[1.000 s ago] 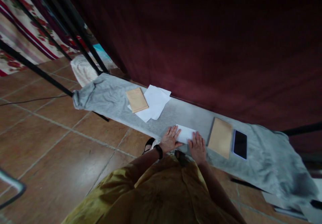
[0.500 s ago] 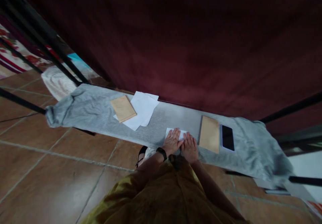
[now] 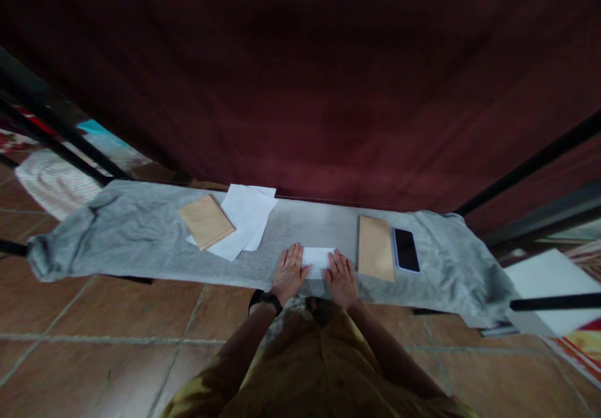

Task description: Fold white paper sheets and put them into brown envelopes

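A small folded white paper lies on the grey cloth that covers a narrow bench. My left hand rests flat on the paper's left edge, fingers stretched out. My right hand lies flat on its right edge, fingers apart. A black band sits on my left wrist. To the right lie a brown envelope and a dark phone. To the left, another brown envelope rests on loose white sheets.
A dark red curtain hangs right behind the bench. Black metal bars cross at the left and right. Brown tiled floor spreads below. A white board lies at the far right.
The view has swung to the right and levelled. My hands have spread slightly apart across the folded white paper, still pressed flat on it.
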Demonstrator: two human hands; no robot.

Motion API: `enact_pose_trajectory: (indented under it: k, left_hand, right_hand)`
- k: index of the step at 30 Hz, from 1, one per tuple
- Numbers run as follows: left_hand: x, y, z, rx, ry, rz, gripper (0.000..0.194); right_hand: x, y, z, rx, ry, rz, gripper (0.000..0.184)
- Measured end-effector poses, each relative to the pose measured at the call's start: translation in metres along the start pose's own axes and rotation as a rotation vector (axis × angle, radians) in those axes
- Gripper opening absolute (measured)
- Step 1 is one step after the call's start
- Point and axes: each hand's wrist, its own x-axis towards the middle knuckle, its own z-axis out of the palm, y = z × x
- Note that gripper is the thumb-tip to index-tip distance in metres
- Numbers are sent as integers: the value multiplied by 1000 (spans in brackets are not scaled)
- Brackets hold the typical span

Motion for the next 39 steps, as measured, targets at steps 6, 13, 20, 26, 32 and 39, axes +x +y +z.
enact_pose_trajectory:
  k: [6, 13, 20, 26, 32, 39]
  left_hand:
    - [0, 1, -1, 9, -11, 3, 66]
    - [0, 0, -4, 13, -16, 31, 61]
    - [-4, 2, -10, 2, -3, 39, 64]
    - [-5, 1, -9, -1, -31, 32, 72]
    - [-6, 1, -6, 0, -41, 33, 74]
    - [-12, -7, -12, -13, -52, 13, 73]
  right_hand:
    - [19, -20, -3, 61, -21, -37, 50]
    - [25, -34, 4, 111, -61, -124, 51]
    - [15, -14, 5, 104, -29, -102, 53]
    - [7, -3, 5, 47, 11, -84, 53]
    - [0, 6, 7, 38, 50, -87, 56]
    - [-4, 12, 8, 57, 47, -71, 60]
